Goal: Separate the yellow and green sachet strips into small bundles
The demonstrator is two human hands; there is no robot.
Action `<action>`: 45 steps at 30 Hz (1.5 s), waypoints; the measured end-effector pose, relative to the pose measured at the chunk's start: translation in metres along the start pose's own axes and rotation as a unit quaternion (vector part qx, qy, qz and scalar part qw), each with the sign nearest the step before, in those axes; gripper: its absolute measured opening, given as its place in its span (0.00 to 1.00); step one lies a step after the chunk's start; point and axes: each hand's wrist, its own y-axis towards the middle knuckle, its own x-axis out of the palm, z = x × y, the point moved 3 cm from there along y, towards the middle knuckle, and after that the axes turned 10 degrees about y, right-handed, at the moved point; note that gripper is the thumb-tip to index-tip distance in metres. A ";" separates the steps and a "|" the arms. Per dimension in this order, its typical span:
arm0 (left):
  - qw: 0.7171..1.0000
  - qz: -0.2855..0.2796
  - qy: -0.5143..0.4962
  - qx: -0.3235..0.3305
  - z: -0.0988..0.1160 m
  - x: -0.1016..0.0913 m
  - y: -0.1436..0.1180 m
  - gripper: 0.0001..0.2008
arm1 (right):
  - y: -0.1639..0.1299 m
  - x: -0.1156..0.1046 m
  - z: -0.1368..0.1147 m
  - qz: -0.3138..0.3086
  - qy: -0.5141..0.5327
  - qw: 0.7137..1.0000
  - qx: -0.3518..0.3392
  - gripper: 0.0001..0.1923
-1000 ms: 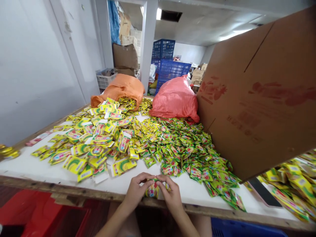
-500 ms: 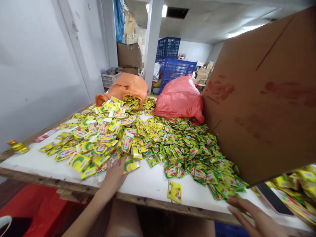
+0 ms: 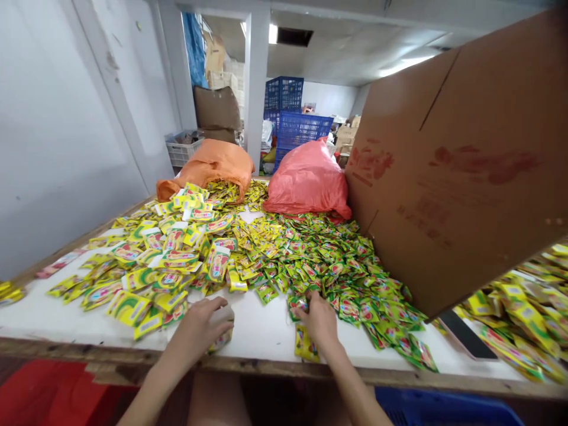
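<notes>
My left hand [image 3: 195, 328] is at the table's front edge, curled around a flat yellow packet with a white back [image 3: 222, 329]. It sits just in front of a spread of larger yellow packets [image 3: 168, 260]. My right hand [image 3: 320, 316] reaches into the near edge of a big heap of small green sachets [image 3: 337, 272], its fingers closed on one green sachet [image 3: 298, 303]. A single yellow sachet [image 3: 304, 348] lies on the white table [image 3: 261, 325] by my right wrist.
A large tilted cardboard box [image 3: 457, 171] overhangs the right side of the table. An orange sack [image 3: 213, 165] and a pink sack [image 3: 306, 180] lie at the back, with blue crates [image 3: 302, 127] beyond. A dark flat device [image 3: 464, 334] lies by more packets [image 3: 519, 313].
My left hand has drawn back from the yellow packets with one in it. My right hand has come in from the lower right to the green sachets.
</notes>
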 end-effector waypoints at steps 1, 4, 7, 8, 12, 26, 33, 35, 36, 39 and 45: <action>0.999 0.006 -0.033 -0.012 0.001 0.008 0.002 0.15 | -0.002 0.005 0.000 0.011 0.014 1.000 0.000 0.17; 0.983 0.039 -0.163 -0.071 0.006 0.029 0.005 0.30 | -0.006 0.015 0.000 0.019 0.103 0.994 0.005 0.17; 0.947 0.052 -0.296 -0.116 0.009 0.042 0.004 0.35 | -0.007 0.014 0.009 -0.022 0.160 0.987 0.009 0.08; 0.939 0.045 -0.319 -0.118 0.009 0.046 0.004 0.32 | -0.008 0.010 0.014 -0.041 0.168 0.985 0.003 0.08; 0.935 -0.023 -0.333 -0.121 0.006 0.063 0.001 0.17 | -0.017 -0.015 0.026 -0.128 0.191 0.972 -0.038 0.09; 0.899 -0.064 -0.408 -0.144 0.009 0.079 0.000 0.18 | -0.050 -0.001 0.028 -0.114 -0.032 0.991 0.068 0.16; 0.876 -0.122 -0.450 -0.125 0.028 0.087 0.005 0.18 | -0.066 0.011 0.010 -0.074 0.019 0.990 0.116 0.08; 0.865 -0.144 -0.466 -0.114 0.036 0.087 0.006 0.20 | -0.064 0.020 0.005 -0.078 0.123 0.985 0.096 0.04; 0.859 -0.153 -0.476 -0.108 0.039 0.088 0.007 0.20 | -0.063 0.024 0.002 -0.078 0.182 0.977 0.079 0.06; 0.840 -0.161 -0.508 -0.102 0.043 0.087 0.007 0.20 | -0.067 0.031 -0.010 -0.108 0.299 0.948 0.011 0.15; 0.815 -0.140 -0.547 -0.127 0.033 0.087 0.004 0.18 | -0.075 0.018 -0.041 -0.230 0.176 0.945 -0.150 0.11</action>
